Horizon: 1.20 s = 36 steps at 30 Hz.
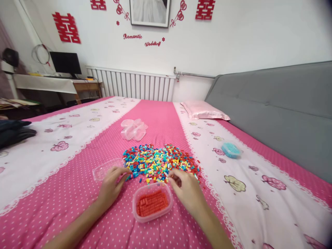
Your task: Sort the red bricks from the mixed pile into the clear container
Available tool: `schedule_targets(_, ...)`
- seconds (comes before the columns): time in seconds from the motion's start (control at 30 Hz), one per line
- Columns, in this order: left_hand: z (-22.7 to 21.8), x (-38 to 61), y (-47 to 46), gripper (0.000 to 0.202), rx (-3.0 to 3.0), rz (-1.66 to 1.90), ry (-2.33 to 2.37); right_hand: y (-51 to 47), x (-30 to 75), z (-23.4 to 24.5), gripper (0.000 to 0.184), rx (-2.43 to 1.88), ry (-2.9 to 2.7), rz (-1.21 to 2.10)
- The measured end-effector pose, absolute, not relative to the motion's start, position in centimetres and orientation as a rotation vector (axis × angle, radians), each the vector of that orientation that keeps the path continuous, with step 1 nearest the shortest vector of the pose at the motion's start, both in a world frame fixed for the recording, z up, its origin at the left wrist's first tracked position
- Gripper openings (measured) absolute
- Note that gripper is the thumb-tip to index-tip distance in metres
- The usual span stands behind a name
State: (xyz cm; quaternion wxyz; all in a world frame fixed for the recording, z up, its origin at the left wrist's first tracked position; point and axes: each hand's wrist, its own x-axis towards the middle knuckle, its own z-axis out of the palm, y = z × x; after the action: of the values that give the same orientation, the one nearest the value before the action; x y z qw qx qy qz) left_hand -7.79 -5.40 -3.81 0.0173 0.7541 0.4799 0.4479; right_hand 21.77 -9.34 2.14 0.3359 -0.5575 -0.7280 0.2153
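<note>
A wide heap of small multicoloured toy bricks point(158, 160) lies on the pink bedspread. My left hand point(114, 178) reaches the heap's left edge, fingers stretched out and thumb slightly apart, with nothing visible held. At the front right of the heap, my right hand point(185, 183) is closed, its fingers curled; a bit of red shows under them, apparently red toy bricks. Between my hands stands a clear plastic box point(135, 211), open at the top. Red toy bricks point(152, 204) fill it in tight rows, a few lying on top at the back left.
A clear lid point(100, 172) lies beside my left hand, partly behind it. Beyond the heap are empty clear containers point(134, 129). A box of light-blue pieces point(231, 150) sits at the right. Farther off are a pink pillow point(203, 110), grey headboard point(275, 110) and dark clothing point(15, 133).
</note>
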Motion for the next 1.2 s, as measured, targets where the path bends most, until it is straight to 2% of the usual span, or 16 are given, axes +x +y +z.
schedule_targets(0.23, -2.3, -5.6, -9.6, 0.010, 2.196, 1.582, 1.374, -11.2, 18.5, 2.3, 0.023, -1.078, -1.871, 0.702)
schedule_targets(0.37, -0.9, -3.6, -11.5, 0.012, 2.182, 1.571, 1.150, -12.2, 17.2, 2.2, 0.027, -0.967, -1.767, 0.845)
schedule_targets(0.53, -1.0, -2.5, -12.0, 0.009, 2.093, 1.543, 1.132, -12.8, 16.7, 1.2, 0.017, -1.038, -1.637, 1.116)
schedule_targets(0.7, -2.0, -2.4, -12.1, 0.012, 2.007, 1.411, 1.158, -12.0, 17.6, 0.3, 0.015, -1.232, -1.670, 1.053)
schedule_targets(0.9, -4.2, -2.9, -12.1, 0.047, 1.863, 1.243, 1.105, -10.5, 18.4, 0.1, 0.012, -1.466, -1.897, 0.794)
schedule_targets(1.07, -5.6, -2.9, -12.0, 0.090, 1.816, 1.109, 1.003, -10.2, 17.6, 0.4, 0.016, -1.508, -2.049, 0.844)
schedule_targets(1.2, -5.8, -2.9, -12.1, 0.110, 1.858, 1.046, 0.943, -10.4, 17.2, 0.0, 0.020, -1.536, -2.128, 0.826)
